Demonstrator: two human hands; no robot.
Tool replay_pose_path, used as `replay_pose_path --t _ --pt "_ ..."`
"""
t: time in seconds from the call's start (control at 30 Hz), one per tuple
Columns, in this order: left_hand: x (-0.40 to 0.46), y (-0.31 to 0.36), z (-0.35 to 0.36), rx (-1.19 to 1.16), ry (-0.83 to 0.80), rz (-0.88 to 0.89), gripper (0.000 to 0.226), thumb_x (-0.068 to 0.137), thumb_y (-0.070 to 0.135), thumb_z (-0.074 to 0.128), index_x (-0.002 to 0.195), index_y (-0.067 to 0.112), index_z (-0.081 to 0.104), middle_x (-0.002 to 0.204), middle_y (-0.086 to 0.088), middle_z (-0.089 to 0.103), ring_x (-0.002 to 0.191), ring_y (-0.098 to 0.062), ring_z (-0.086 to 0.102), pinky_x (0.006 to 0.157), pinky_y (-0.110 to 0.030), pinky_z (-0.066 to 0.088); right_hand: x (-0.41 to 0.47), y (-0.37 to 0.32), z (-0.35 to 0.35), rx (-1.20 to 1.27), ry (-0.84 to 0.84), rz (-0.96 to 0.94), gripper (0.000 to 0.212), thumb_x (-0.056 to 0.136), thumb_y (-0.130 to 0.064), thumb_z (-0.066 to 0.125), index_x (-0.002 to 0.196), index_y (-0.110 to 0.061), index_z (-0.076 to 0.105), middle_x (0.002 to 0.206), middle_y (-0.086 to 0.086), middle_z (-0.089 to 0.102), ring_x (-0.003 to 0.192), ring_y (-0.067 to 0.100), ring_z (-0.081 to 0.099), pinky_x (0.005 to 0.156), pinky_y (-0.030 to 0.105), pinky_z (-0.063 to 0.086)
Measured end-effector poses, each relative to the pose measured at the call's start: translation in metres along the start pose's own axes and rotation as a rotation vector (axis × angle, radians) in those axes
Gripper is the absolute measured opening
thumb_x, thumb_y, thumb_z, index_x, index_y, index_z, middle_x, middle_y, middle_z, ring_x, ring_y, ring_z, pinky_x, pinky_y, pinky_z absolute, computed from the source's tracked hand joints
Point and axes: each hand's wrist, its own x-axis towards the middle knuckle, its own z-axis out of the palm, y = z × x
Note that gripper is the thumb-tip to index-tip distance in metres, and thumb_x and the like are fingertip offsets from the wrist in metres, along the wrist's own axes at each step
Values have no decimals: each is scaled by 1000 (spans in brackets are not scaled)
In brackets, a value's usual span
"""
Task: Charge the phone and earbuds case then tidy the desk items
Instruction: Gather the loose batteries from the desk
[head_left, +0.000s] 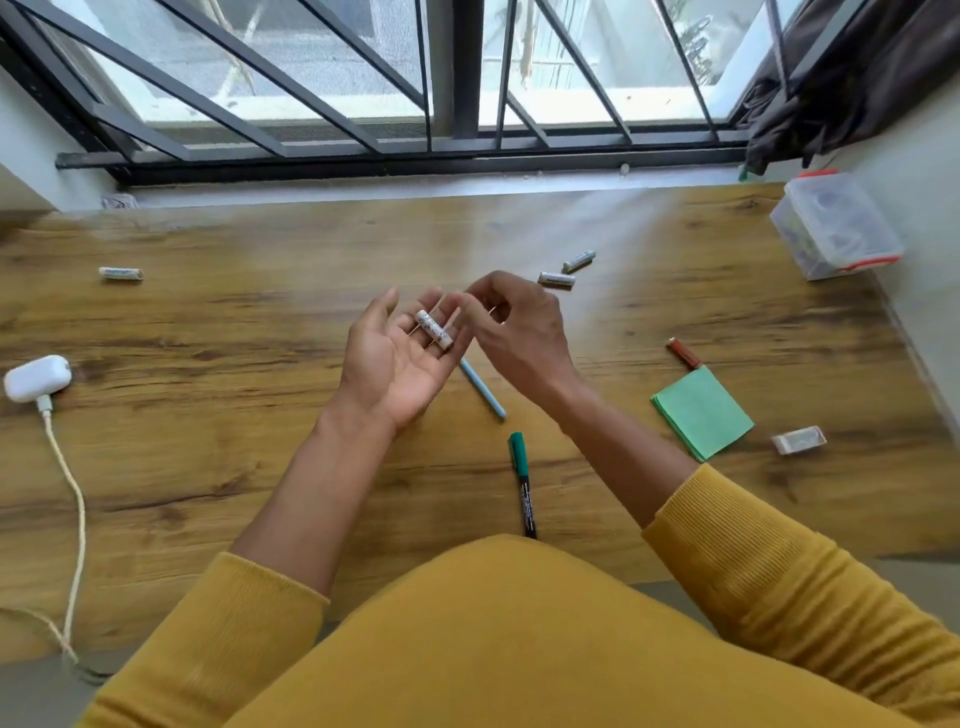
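Battery (434, 328) on left hand (400, 364) fingers, right hand (519, 327) beside.

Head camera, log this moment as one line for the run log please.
left hand: palm up, battery resting on fingers | right hand: fingers curled beside it | earbuds case: cable plugged in | desk: batteries, pens still loose

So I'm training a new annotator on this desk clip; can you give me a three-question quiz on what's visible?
1. True or false: the earbuds case has a cable plugged in.
2. How many white batteries lie on the desk?
3. The battery in the left hand rests on: A) the open fingers B) a closed fist C) the wrist

Key: 1. true. 2. three: one far left, two beyond the right hand. 3. A.
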Motion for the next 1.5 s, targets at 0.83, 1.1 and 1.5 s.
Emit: replay_pose_path --t 0.83,1.1,1.5 --pt "21 -20 16 30 21 -58 45 107 39 54 129 2 64 124 -17 72 121 -36 69 113 -50 50 72 109 -31 -364 44 273 12 90 -29 70 93 -17 71 101 6 72 94 26 68 75 32 49" --pt "21 -26 13 21 19 -57 50 106 38 57 139 1 59 138 -19 68 128 -36 67 115 -52 49 38 33 -29 -166 70 37 12 84 -35 71 89 -24 73 82 -11 71 77 9 68 68 38 59" --pt "20 -24 16 15 21 -56 42 107 38 52 135 7 53 111 -16 71 99 -33 73 91 -43 61 -7 13 -5 -318 -88 -179 25 88 -49 71 88 -23 67 84 -6 61 87 19 58 65 33 48"
